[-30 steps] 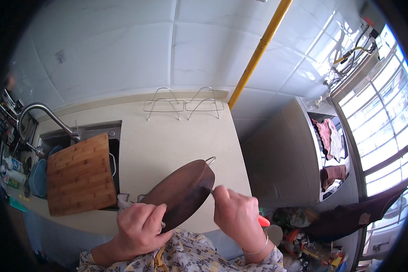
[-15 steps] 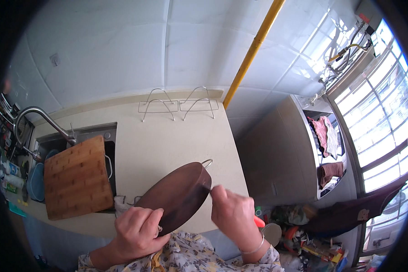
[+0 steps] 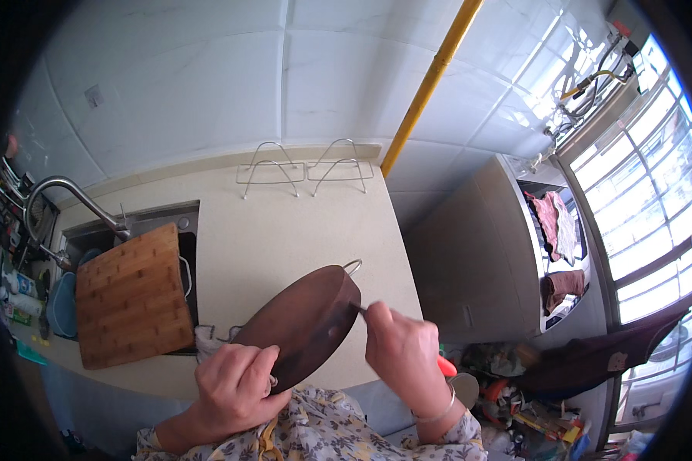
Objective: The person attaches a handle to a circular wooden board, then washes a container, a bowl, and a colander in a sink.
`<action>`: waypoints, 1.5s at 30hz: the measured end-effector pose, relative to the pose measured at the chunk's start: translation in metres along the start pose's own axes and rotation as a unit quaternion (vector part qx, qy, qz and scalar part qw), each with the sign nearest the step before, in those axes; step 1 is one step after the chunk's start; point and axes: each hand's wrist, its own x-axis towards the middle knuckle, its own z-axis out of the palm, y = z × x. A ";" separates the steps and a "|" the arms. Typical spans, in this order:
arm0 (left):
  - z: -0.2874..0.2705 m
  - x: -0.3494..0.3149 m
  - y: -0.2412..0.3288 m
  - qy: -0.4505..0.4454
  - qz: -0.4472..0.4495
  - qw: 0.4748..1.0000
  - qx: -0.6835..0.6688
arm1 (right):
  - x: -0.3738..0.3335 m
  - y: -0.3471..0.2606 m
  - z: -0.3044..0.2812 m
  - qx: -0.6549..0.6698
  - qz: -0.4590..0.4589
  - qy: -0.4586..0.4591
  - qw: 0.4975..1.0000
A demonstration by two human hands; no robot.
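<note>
A dark brown round pan is held up on its edge, tilted, above the near edge of the counter. My left hand grips its near rim, thumb and fingers closed round it. A small wire loop handle sticks out at the pan's far end. To the right, my right hand is closed round a screwdriver-like tool; its orange-red handle end shows below the fist. The tool's thin dark shaft reaches the pan's right side wall. Whether the tip enters the wall is too small to tell.
Behind stands a wire rack on the pale counter. A wooden cutting board lies over the sink, below a curved faucet. A yellow pipe rises along the wall. A tall cabinet-like appliance and clutter flank the right.
The pan's far end has risen slightly. My right hand has shifted a little to the right, and more of the tool's shaft shows between fist and pan.
</note>
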 end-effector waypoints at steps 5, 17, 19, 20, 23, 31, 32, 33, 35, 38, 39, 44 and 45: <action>-0.003 -0.002 -0.001 0.001 0.002 1.000 -0.009 | -0.011 -0.011 -0.014 0.036 -0.036 -0.041 0.998; 0.001 0.002 0.004 -0.004 -0.011 1.000 0.004 | -0.011 -0.003 -0.001 0.039 -0.034 -0.018 0.999; 0.001 -0.001 0.003 -0.001 -0.003 1.000 0.003 | 0.001 0.003 0.003 0.010 0.011 -0.014 1.000; 0.000 -0.002 0.002 0.000 0.001 1.000 0.003 | -0.003 0.000 0.000 0.016 -0.006 -0.010 1.000; -0.002 0.000 0.003 0.001 0.003 1.000 -0.003 | -0.020 -0.020 -0.017 0.019 -0.045 -0.039 0.998; -0.001 -0.003 0.004 0.000 -0.003 1.000 0.001 | -0.018 -0.016 -0.015 -0.016 -0.038 -0.039 0.998; -0.002 -0.004 0.004 0.002 -0.003 1.000 -0.001 | -0.017 -0.016 -0.017 -0.014 -0.042 -0.030 0.999; 0.001 -0.003 0.004 0.006 -0.001 1.000 0.002 | -0.018 -0.014 -0.017 -0.012 -0.045 -0.025 0.999; 0.005 0.001 0.005 0.015 0.002 1.000 0.007 | -0.014 -0.009 -0.012 -0.024 -0.028 -0.021 0.999; 0.000 -0.003 0.005 0.005 -0.005 1.000 0.011 | -0.006 -0.009 -0.002 -0.010 -0.023 0.005 1.000; 0.000 -0.003 0.005 0.006 -0.007 1.000 0.006 | -0.013 -0.014 -0.008 -0.004 -0.041 -0.013 0.999; 0.005 -0.001 0.004 0.016 -0.003 1.000 0.012 | -0.010 -0.014 -0.008 -0.005 -0.052 -0.008 0.999; 0.003 -0.002 0.004 0.011 -0.003 1.000 0.009 | -0.002 -0.010 -0.007 -0.010 -0.044 0.004 0.999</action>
